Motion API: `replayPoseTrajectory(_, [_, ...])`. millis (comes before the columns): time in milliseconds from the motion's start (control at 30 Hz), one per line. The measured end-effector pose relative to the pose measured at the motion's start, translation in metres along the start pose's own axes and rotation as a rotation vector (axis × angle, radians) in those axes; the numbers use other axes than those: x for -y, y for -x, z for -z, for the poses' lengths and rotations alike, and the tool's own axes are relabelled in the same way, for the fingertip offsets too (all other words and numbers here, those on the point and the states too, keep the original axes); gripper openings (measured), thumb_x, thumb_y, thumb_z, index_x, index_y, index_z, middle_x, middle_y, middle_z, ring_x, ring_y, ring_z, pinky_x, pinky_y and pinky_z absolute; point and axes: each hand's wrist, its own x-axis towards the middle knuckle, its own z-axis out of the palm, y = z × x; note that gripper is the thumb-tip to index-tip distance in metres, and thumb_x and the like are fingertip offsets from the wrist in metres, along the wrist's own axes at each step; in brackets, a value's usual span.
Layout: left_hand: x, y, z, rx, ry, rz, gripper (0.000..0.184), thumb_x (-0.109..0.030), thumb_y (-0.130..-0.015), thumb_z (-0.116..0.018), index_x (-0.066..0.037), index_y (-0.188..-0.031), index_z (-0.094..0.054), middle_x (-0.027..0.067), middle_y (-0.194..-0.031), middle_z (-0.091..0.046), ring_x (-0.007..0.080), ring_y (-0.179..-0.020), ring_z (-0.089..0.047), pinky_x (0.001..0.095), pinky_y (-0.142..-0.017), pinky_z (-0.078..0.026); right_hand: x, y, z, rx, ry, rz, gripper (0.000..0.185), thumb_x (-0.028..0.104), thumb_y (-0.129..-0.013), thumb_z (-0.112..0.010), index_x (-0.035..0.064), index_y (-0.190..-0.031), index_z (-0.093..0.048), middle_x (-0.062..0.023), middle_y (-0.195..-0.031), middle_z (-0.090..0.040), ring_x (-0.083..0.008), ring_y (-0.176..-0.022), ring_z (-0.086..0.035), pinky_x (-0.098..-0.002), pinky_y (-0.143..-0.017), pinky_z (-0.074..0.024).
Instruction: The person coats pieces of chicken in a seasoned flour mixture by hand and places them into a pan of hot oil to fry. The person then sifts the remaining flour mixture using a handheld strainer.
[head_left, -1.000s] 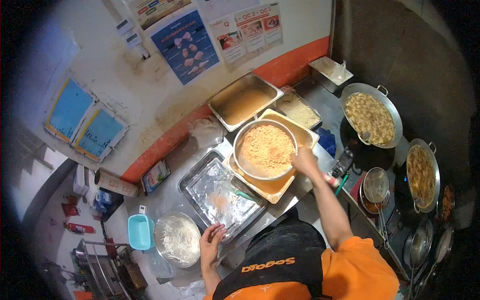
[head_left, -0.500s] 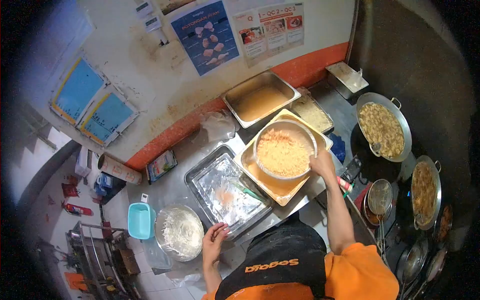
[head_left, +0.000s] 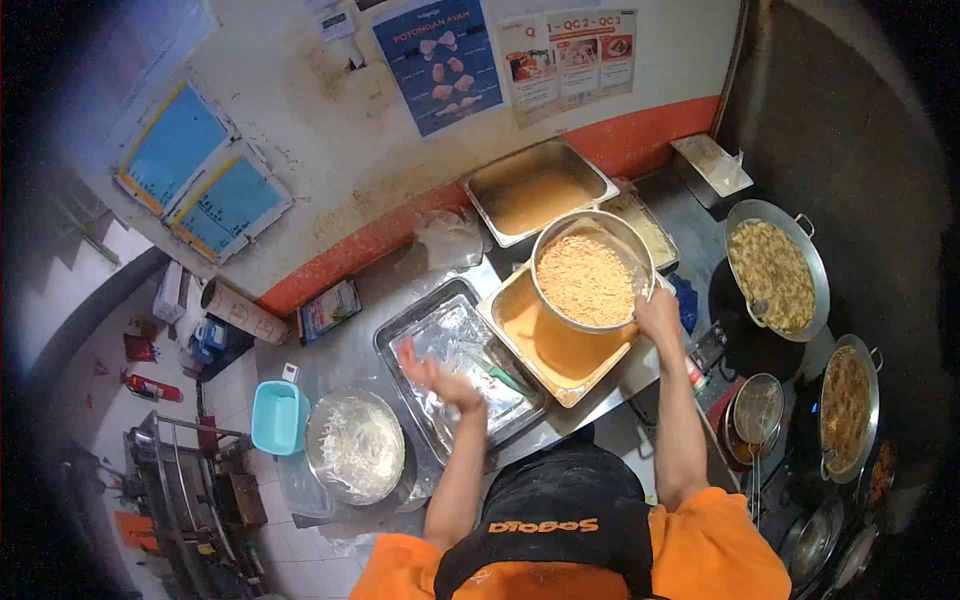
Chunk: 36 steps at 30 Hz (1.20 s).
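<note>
My right hand (head_left: 657, 312) grips the rim of a round metal sieve (head_left: 640, 232) full of crumbly orange bits (head_left: 585, 278). The sieve is tilted above a cream-coloured rectangular tub (head_left: 497, 312) holding something smooth and orange-tan. My left hand (head_left: 440, 383), partly smeared by motion, hovers over a flour-dusted metal tray (head_left: 400, 385); it is open, with nothing in it. A green-handled utensil (head_left: 503, 377) lies in that tray. To its left stands a metal bowl (head_left: 318, 450) with white flour inside.
Behind the tub sits a deep steel pan (head_left: 480, 190) of tan liquid. Woks of frying food (head_left: 770, 265) (head_left: 847, 410) stand on the right, near a wire skimmer (head_left: 758, 410). A turquoise tub (head_left: 280, 417) is at the left edge of the counter.
My left hand has risen from the tray's near edge to over the tray. The sieve has shifted up and to the right, uncovering more of the tub's contents. The camera view has turned slightly.
</note>
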Motion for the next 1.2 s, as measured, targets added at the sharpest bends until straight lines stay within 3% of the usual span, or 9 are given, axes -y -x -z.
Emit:
replayPoseTrajectory(100, [0.037, 0.03, -0.093, 0.148, -0.292, -0.276, 0.06, -0.022, -0.091, -0.045, 0.003, -0.143, -0.026, 0.0216, -0.149, -0.028, 0.0315, -0.139, -0.027, 0.0432, -0.115, -0.015, 0.005, 0.02, -0.034, -0.008, 0.102, -0.077, 0.034, 0.019, -0.08, -0.056, -0.0054, -0.103, -0.065, -0.0333, -0.089, -0.064, -0.046, -0.09, -0.065, -0.0488, -0.08, -0.0508])
replayPoseTrajectory(133, [0.055, 0.029, -0.096, 0.203, -0.276, -0.012, 0.066, -0.026, -0.09, -0.047, 0.0, -0.146, -0.022, 0.0215, -0.15, -0.025, 0.0316, -0.141, -0.022, 0.0444, -0.115, -0.016, 0.006, 0.025, -0.026, -0.013, 0.097, -0.086, 0.034, 0.019, -0.08, -0.056, -0.0054, -0.103, -0.065, -0.0333, -0.089, -0.064, -0.046, -0.09, -0.065, -0.0488, -0.08, -0.0508])
replayPoseTrajectory(200, [0.08, 0.017, -0.092, 0.132, -0.085, -0.225, 0.069, -0.028, -0.09, -0.047, -0.002, -0.147, -0.02, 0.0214, -0.15, -0.023, 0.0317, -0.141, -0.019, 0.0444, -0.115, -0.017, 0.009, 0.022, -0.007, -0.02, -0.047, -0.087, 0.034, 0.02, -0.079, -0.056, -0.0068, -0.098, -0.065, -0.0335, -0.092, -0.064, -0.0472, -0.09, -0.064, -0.0483, -0.081, -0.0504])
replayPoseTrajectory(333, [0.075, 0.029, -0.091, 0.311, -0.482, -0.017, 0.066, -0.03, -0.092, -0.043, 0.0, -0.147, -0.021, 0.0201, -0.152, -0.021, 0.0312, -0.141, -0.018, 0.0452, -0.115, -0.016, 0.005, 0.019, -0.022, 0.026, 0.064, -0.101, 0.043, 0.016, -0.08, -0.054, -0.0057, -0.117, -0.055, -0.0339, -0.093, -0.063, -0.0464, -0.089, -0.064, -0.0492, -0.078, -0.0504])
replayPoseTrajectory(400, [0.072, 0.017, -0.091, 0.124, -0.152, -0.024, 0.067, -0.031, -0.093, -0.041, 0.004, -0.146, -0.02, 0.0223, -0.152, -0.022, 0.0326, -0.141, -0.018, 0.0442, -0.116, -0.014, 0.006, 0.012, -0.008, -0.016, -0.012, -0.012, 0.044, 0.016, -0.08, -0.054, -0.009, -0.117, -0.054, -0.0351, -0.089, -0.063, -0.0467, -0.087, -0.064, -0.0491, -0.077, -0.0508])
replayPoseTrajectory(733, [0.059, 0.032, -0.101, 0.185, -0.349, -0.026, 0.069, -0.035, -0.087, -0.046, 0.004, -0.142, -0.028, 0.0196, -0.147, -0.027, 0.0307, -0.14, -0.02, 0.0447, -0.114, -0.016, -0.013, 0.013, -0.022, -0.05, 0.062, -0.031, 0.033, 0.018, -0.08, -0.055, -0.0116, -0.086, -0.066, -0.0356, -0.087, -0.063, -0.0471, -0.083, -0.065, -0.0487, -0.075, -0.0519])
replayPoseTrajectory(933, [0.055, 0.028, -0.099, 0.264, -0.399, 0.006, 0.071, -0.036, -0.086, -0.045, 0.005, -0.141, -0.027, 0.0225, -0.145, -0.027, 0.0335, -0.138, -0.021, 0.0449, -0.113, -0.016, 0.004, 0.02, -0.014, 0.03, 0.116, -0.118, 0.032, 0.017, -0.079, -0.054, -0.0122, -0.088, -0.066, -0.035, -0.088, -0.063, -0.0478, -0.09, -0.064, -0.0494, -0.081, -0.0499])
replayPoseTrajectory(1067, [0.06, 0.028, -0.111, 0.12, -0.013, -0.044, 0.072, -0.038, -0.086, -0.046, 0.004, -0.141, -0.026, 0.0207, -0.146, -0.025, 0.0322, -0.138, -0.02, 0.0463, -0.112, -0.02, 0.01, 0.023, -0.013, 0.01, 0.074, -0.181, 0.032, 0.018, -0.08, -0.054, -0.0098, -0.089, -0.066, -0.035, -0.091, -0.063, -0.0489, -0.089, -0.063, -0.0497, -0.081, -0.0498])
replayPoseTrajectory(1200, [0.057, 0.018, -0.1, 0.143, -0.26, -0.003, 0.066, -0.039, -0.092, -0.038, 0.001, -0.143, -0.024, 0.0186, -0.146, -0.026, 0.0286, -0.136, -0.024, 0.045, -0.112, -0.024, -0.004, 0.009, -0.009, -0.018, 0.01, -0.125, 0.033, 0.019, -0.08, -0.055, -0.0121, -0.086, -0.064, -0.0357, -0.085, -0.063, -0.0474, -0.085, -0.065, -0.0491, -0.077, -0.0508])
